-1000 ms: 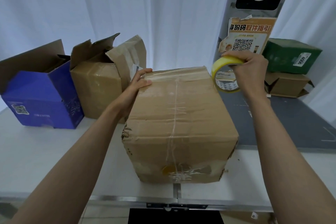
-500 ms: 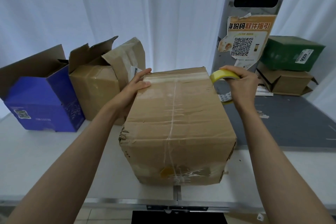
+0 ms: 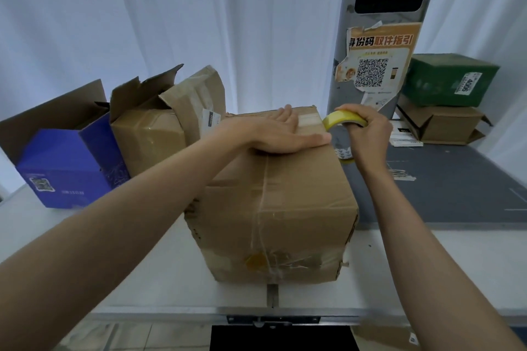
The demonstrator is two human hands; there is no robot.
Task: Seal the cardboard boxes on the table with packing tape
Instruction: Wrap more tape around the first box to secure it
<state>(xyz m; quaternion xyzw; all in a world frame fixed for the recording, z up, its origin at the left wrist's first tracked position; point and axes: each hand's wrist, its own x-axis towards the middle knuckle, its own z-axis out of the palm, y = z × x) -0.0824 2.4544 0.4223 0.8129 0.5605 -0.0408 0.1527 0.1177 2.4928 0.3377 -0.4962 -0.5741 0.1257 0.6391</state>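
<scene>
Two bare hands at a creased, tape-streaked cardboard box (image 3: 273, 202) near the white table's (image 3: 85, 251) front edge: left hand (image 3: 273, 134) pressed flat, fingers straight, on top; right hand (image 3: 368, 137) curled around a yellow tape roll (image 3: 340, 120) at the far right corner.

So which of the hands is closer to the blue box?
Left. The left hand lies flat on top of the middle cardboard box, on the blue box's side. The right hand grips the yellow tape roll past that box's far right corner.
</scene>
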